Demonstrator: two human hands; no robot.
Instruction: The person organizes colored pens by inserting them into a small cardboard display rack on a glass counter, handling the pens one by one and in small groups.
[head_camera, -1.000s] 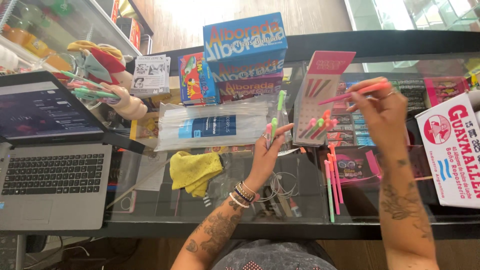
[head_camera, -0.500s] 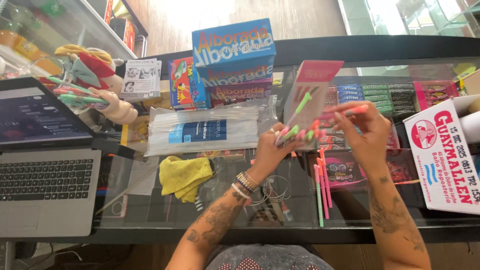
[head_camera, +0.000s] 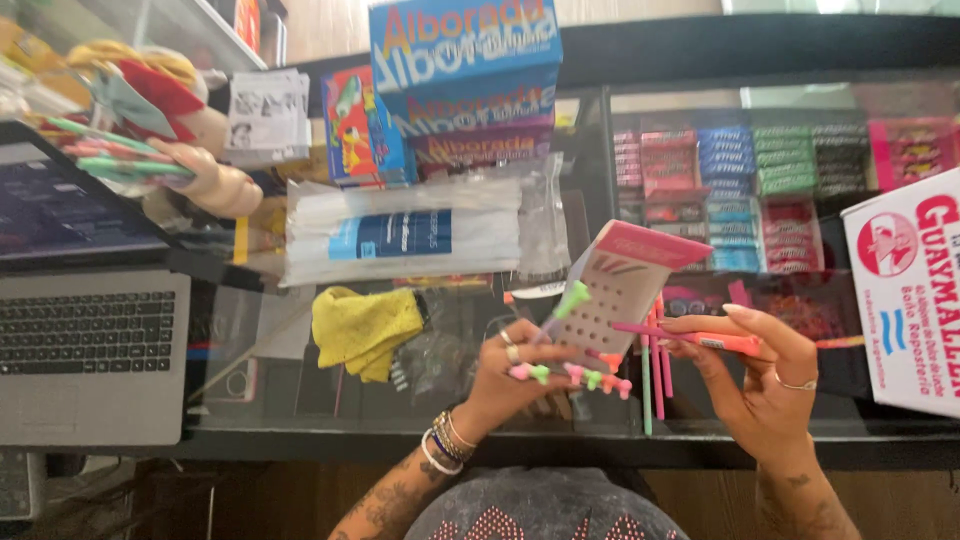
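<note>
Observation, head view. The person's left hand (head_camera: 510, 375) holds a pink-topped display card (head_camera: 625, 290) with rows of punched holes, tilted up off the glass worktop (head_camera: 300, 420). The left grip is closed on the card's lower edge; the same fingers also pinch a small cluster of pens with green and pink shaped tops (head_camera: 570, 375).

One green-topped pen (head_camera: 572, 300) stands against the card's left edge; whether it sits in a hole cannot be told. Most holes on the card's face show open.

The right hand (head_camera: 765, 375) holds one orange-pink pen (head_camera: 700, 340) horizontally, its grip narrow, thumb and fingers closed along the barrel. The pen's tip points toward the card's lower right corner, just short of it or touching; the exact contact is not clear.

More loose pens (head_camera: 655, 370) in pink and green lie on the worktop between the two hands, partly behind the card.

Judgement on progress: the card appears mostly unfilled, so the work looks early. Several pens wait in the left hand and on the worktop.

Surroundings: a yellow cloth (head_camera: 365, 325) lies left of the hands, a laptop (head_camera: 90, 340) at far left, a clear bag of white sticks (head_camera: 410, 230) behind.
</note>
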